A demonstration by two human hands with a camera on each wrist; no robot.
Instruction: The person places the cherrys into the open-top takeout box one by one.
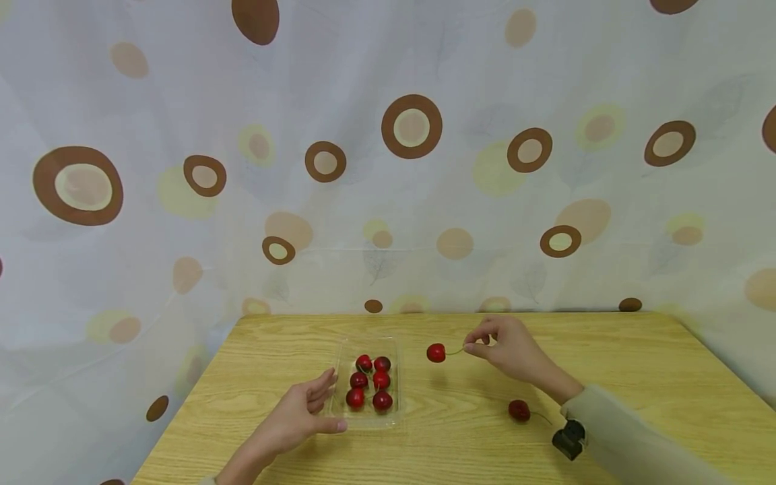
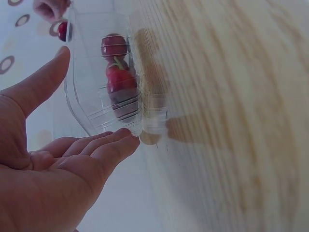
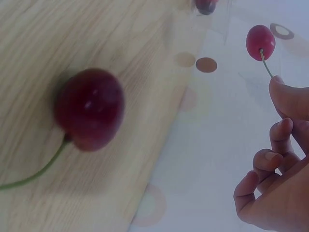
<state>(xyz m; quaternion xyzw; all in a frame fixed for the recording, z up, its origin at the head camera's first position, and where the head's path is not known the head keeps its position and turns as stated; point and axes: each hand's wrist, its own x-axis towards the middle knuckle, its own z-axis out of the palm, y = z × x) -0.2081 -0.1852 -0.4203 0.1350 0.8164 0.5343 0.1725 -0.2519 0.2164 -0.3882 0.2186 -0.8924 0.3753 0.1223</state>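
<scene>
My right hand [image 1: 509, 350] pinches the green stem of a red cherry [image 1: 436, 352] between thumb and forefinger, and the fruit hangs above the table to the right of the container. A clear plastic container [image 1: 370, 423] holds several dark red cherries [image 1: 382, 401] in two rows. At its left side my left hand [image 1: 297, 411] rests with thumb and fingers spread; the left wrist view has the fingertips [image 2: 126, 137] right at the container's lower edge. Another cherry [image 3: 91, 108], stem attached, lies on the table under my right forearm.
The light wooden table [image 1: 461, 444] reaches back to a pale curtain [image 1: 412, 202] printed with brown and yellow circles. A small black device [image 1: 568, 440] is strapped to my right wrist, near the loose cherry.
</scene>
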